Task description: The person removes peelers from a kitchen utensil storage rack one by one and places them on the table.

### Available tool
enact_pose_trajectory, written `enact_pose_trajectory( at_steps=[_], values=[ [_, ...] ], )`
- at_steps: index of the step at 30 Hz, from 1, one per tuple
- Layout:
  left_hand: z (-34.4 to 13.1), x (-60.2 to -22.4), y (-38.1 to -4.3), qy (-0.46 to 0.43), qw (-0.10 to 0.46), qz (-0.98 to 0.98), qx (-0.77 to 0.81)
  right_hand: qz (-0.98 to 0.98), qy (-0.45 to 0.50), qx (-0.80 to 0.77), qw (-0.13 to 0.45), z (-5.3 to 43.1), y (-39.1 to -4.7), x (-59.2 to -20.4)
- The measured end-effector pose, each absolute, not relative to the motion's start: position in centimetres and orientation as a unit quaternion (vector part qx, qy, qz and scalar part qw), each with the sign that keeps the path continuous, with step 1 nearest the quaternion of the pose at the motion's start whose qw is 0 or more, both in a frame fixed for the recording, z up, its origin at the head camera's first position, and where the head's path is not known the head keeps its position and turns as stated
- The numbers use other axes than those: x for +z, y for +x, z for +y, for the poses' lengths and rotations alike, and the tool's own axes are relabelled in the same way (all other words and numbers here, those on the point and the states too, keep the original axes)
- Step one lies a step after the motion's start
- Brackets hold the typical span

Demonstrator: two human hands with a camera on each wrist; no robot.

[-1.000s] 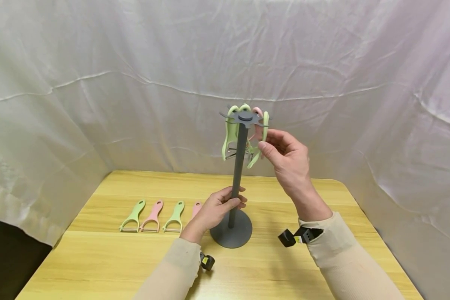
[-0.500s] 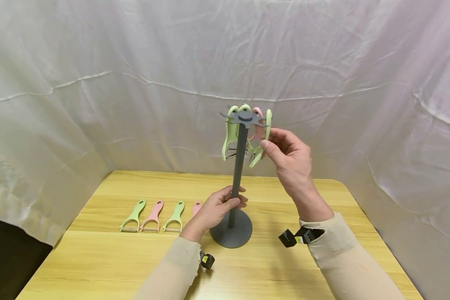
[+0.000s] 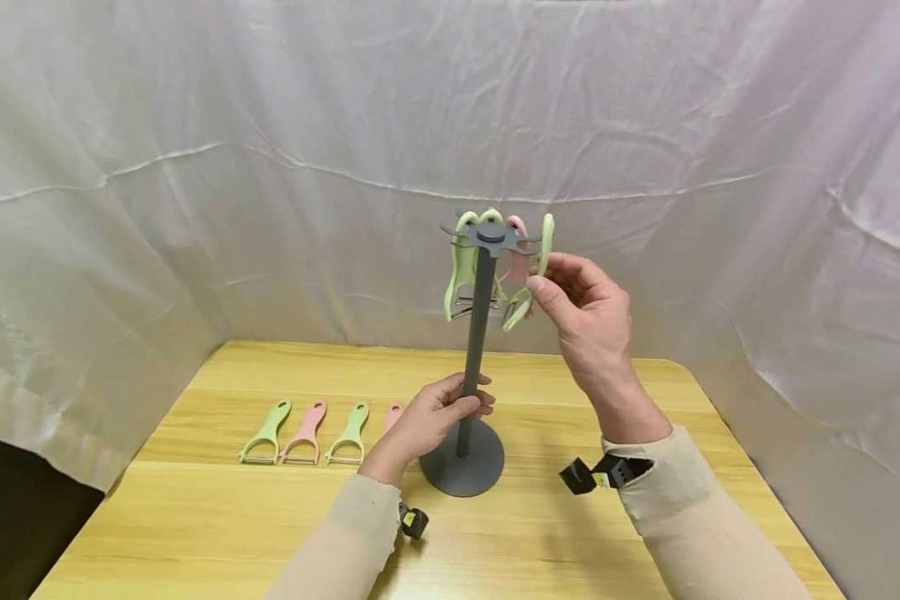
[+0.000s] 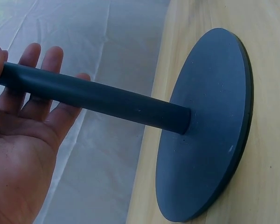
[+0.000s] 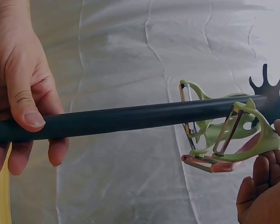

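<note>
A dark grey stand point(image 3: 482, 325) rises from a round base point(image 4: 210, 135). My left hand point(image 3: 431, 421) holds its pole low down, thumb on one side and fingers behind. My right hand point(image 3: 591, 325) pinches a light green peeler point(image 3: 547, 237) by its handle, blade end down. That peeler's top is at the tip of a right-hand hook of the rack point(image 3: 491, 236); whether the hook is still in its hole I cannot tell. On other hooks hang a pink peeler point(image 3: 517, 262) and two green peelers point(image 3: 462, 262), partly behind the pole.
Left of the stand, several peelers lie in a row on the wooden table point(image 3: 195, 533): a green peeler point(image 3: 270, 429), a pink peeler point(image 3: 307, 429), another green peeler point(image 3: 351, 429) and a pink one point(image 3: 394, 414) partly behind my left hand. A pale curtain point(image 3: 345, 275) surrounds the table.
My right hand has moved slightly right and up with the green peeler, drawing its top outward along the hook to the tip. My left hand and the stand have stayed put.
</note>
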State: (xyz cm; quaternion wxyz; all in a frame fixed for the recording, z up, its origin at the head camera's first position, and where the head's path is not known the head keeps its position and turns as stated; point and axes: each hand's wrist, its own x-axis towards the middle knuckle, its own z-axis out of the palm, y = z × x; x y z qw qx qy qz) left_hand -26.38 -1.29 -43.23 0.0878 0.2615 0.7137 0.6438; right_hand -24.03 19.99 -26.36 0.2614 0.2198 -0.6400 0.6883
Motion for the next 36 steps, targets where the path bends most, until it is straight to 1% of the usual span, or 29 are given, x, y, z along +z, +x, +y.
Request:
enact_pose_trajectory(
  at_steps=[36],
  values=[
    [-1.2, -43.5, -26.4, 0.257, 0.081, 0.705, 0.656, -0.612, 0.217, 0.696, 0.306, 20.7, -23.4, -27.5]
  ],
)
